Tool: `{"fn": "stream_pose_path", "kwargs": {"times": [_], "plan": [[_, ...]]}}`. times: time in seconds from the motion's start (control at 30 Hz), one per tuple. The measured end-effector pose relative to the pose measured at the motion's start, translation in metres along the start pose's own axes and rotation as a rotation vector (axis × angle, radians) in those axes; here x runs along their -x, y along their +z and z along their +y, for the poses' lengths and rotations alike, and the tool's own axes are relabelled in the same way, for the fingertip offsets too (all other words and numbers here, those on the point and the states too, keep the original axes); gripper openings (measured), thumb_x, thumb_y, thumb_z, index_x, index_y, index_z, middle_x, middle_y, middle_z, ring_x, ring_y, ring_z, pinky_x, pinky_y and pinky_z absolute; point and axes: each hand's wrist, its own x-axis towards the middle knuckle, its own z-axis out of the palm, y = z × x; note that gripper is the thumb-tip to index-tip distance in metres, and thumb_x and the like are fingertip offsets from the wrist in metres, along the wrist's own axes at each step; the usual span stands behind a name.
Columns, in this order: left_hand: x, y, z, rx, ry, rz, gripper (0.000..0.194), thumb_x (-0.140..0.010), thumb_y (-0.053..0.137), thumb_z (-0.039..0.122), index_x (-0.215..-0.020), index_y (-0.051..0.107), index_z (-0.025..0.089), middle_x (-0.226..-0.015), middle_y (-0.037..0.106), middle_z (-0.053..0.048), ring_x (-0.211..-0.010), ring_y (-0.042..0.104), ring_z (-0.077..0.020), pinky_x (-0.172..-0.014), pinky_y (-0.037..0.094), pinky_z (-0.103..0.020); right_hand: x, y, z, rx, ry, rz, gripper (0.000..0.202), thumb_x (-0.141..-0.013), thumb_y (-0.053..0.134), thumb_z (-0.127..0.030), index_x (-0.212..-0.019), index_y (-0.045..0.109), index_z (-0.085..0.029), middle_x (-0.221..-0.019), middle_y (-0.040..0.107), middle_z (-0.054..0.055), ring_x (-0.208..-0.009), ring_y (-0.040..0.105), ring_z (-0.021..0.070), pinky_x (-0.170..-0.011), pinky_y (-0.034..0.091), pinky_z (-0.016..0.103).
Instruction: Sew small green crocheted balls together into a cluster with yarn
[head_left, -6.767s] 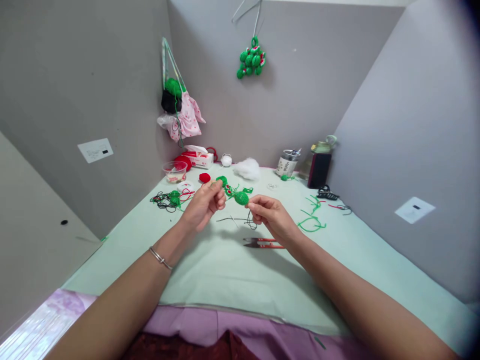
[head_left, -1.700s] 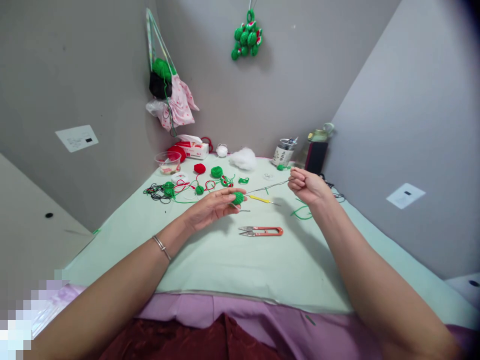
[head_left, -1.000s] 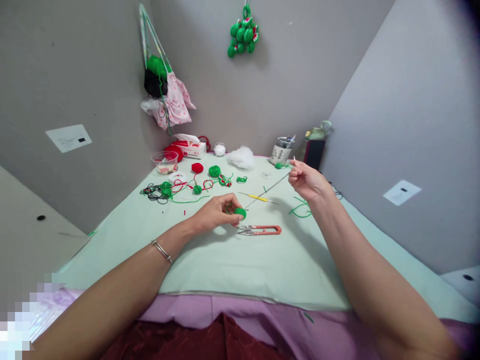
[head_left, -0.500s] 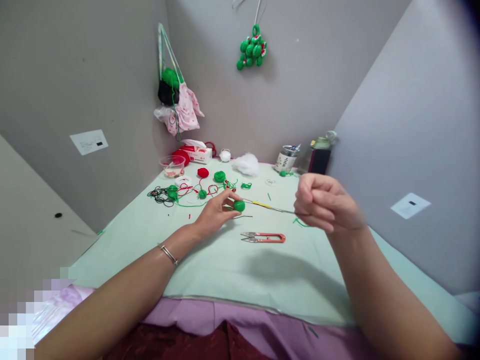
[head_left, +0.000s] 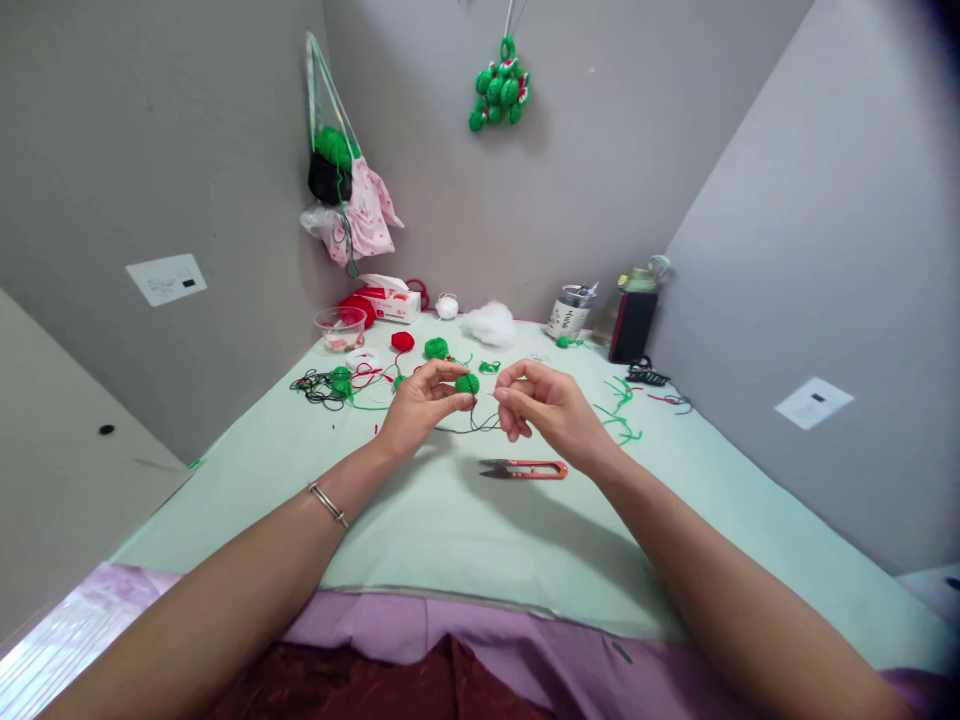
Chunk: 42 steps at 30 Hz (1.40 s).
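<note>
My left hand (head_left: 424, 405) pinches a small green crocheted ball (head_left: 466, 385) between thumb and fingers, above the middle of the table. Dark thread (head_left: 472, 428) crosses the ball's face and hangs below it in loose loops. Close by on the right, my right hand (head_left: 536, 400) is closed in a pinch. A thin, pale sliver shows at its fingertips, pointing at the ball, too fine to name. Orange-handled thread snips (head_left: 525, 469) lie on the table just below the hands, blades to the left.
Behind the hands lie a red yarn ball (head_left: 403, 341), a green yarn ball (head_left: 436, 348) and white stuffing (head_left: 489, 324). Tangled dark thread (head_left: 319, 388) sits left. Green yarn scraps (head_left: 621, 395) lie right. A tissue box (head_left: 397, 305), plastic tub (head_left: 341, 330) and pen can (head_left: 568, 315) stand at the back.
My right hand has come left, close to the ball. The yellow-gripped metal hook and taut thread seen between the hands are no longer visible there; dark thread now hangs slack.
</note>
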Motion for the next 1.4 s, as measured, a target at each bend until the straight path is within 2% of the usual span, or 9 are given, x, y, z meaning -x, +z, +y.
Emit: {"fn": "stream_pose_path", "kwargs": {"times": [0.27, 0.4, 0.5, 0.6, 0.67, 0.9, 1.07, 1.2, 1.4], "plan": [[-0.001, 0.0, 0.0, 0.01, 0.016, 0.048, 0.036, -0.07, 0.081, 0.026, -0.1, 0.062, 0.017, -0.093, 0.065, -0.001, -0.077, 0.066, -0.014, -0.078, 0.054, -0.032, -0.011, -0.007, 0.028, 0.432, 0.06, 0.073, 0.014, -0.09, 0.053, -0.03, -0.085, 0.059, -0.018, -0.058, 0.062, -0.002, -0.051, 0.057, 0.0125, -0.058, 0.046, 0.026], [-0.004, -0.002, -0.002, -0.004, 0.05, 0.124, 0.037, -0.069, 0.081, 0.025, -0.099, 0.06, 0.018, -0.1, 0.063, -0.001, -0.078, 0.064, -0.012, -0.076, 0.053, -0.029, -0.014, -0.024, 0.029, 0.782, 0.106, 0.149, 0.031, -0.091, 0.05, -0.02, -0.121, 0.055, -0.017, -0.061, 0.064, -0.003, -0.051, 0.054, 0.0136, -0.063, 0.042, 0.028], [-0.004, -0.001, -0.005, -0.057, 0.07, 0.115, 0.037, -0.07, 0.079, 0.023, -0.101, 0.06, 0.018, -0.1, 0.063, -0.001, -0.079, 0.062, -0.0114, -0.074, 0.052, -0.026, -0.016, -0.033, 0.029, 0.958, 0.078, 0.254, 0.029, -0.09, 0.052, -0.018, -0.119, 0.055, -0.017, -0.065, 0.066, -0.001, -0.054, 0.054, 0.0155, -0.063, 0.039, 0.029], [0.0, 0.0, -0.006, -0.147, 0.095, 0.088, 0.034, -0.074, 0.075, 0.023, -0.104, 0.06, 0.019, -0.1, 0.064, -0.002, -0.083, 0.062, -0.0128, -0.075, 0.051, -0.026, -0.016, -0.035, 0.025, 0.806, 0.007, 0.314, 0.007, -0.091, 0.055, -0.025, -0.091, 0.059, -0.02, -0.062, 0.065, -0.001, -0.052, 0.055, 0.0145, -0.062, 0.04, 0.029], [0.002, 0.001, -0.005, -0.225, 0.118, 0.081, 0.032, -0.076, 0.073, 0.021, -0.104, 0.06, 0.02, -0.105, 0.063, -0.004, -0.085, 0.062, -0.0131, -0.077, 0.051, -0.027, -0.015, -0.033, 0.02, 0.566, 0.005, 0.292, 0.015, -0.089, 0.058, -0.032, -0.081, 0.056, -0.02, -0.057, 0.062, -0.002, -0.048, 0.054, 0.013, -0.057, 0.042, 0.028], [0.005, 0.002, -0.005, -0.317, 0.205, 0.082, 0.041, -0.076, 0.072, 0.016, -0.112, 0.053, 0.021, -0.112, 0.063, -0.006, -0.087, 0.064, -0.0149, -0.082, 0.052, -0.032, -0.014, -0.016, 0.015, -0.023, 0.118, 0.125, 0.034, -0.076, 0.074, -0.045, -0.088, 0.057, -0.018, -0.054, 0.061, -0.003, -0.044, 0.053, 0.0101, -0.045, 0.036, 0.023], [0.006, 0.002, -0.009, -0.358, 0.289, 0.064, 0.036, -0.079, 0.071, 0.018, -0.111, 0.055, 0.021, -0.11, 0.061, -0.007, -0.087, 0.063, -0.0152, -0.084, 0.052, -0.034, -0.016, 0.0, 0.033, -0.173, 0.243, -0.07, 0.038, -0.074, 0.076, -0.043, -0.096, 0.064, -0.015, -0.058, 0.065, -0.001, -0.047, 0.057, 0.0102, -0.047, 0.037, 0.022], [0.004, 0.0, -0.01, -0.432, 0.363, 0.096, 0.031, -0.077, 0.074, 0.018, -0.104, 0.058, 0.02, -0.104, 0.06, -0.005, -0.086, 0.061, -0.0148, -0.083, 0.052, -0.033, -0.016, 0.002, 0.038, -0.23, 0.247, -0.015, 0.028, -0.075, 0.075, -0.04, -0.083, 0.064, -0.016, -0.055, 0.063, -0.002, -0.045, 0.053, 0.0082, -0.047, 0.036, 0.021], [0.002, -0.002, -0.011, -0.418, 0.301, 0.124, 0.028, -0.076, 0.075, 0.021, -0.099, 0.058, 0.02, -0.098, 0.063, -0.004, -0.088, 0.063, -0.0167, -0.085, 0.052, -0.035, -0.011, 0.002, 0.027, -0.183, 0.133, 0.015, 0.024, -0.078, 0.073, -0.038, -0.085, 0.065, -0.016, -0.054, 0.063, -0.003, -0.045, 0.053, 0.0092, -0.048, 0.037, 0.023]]}}
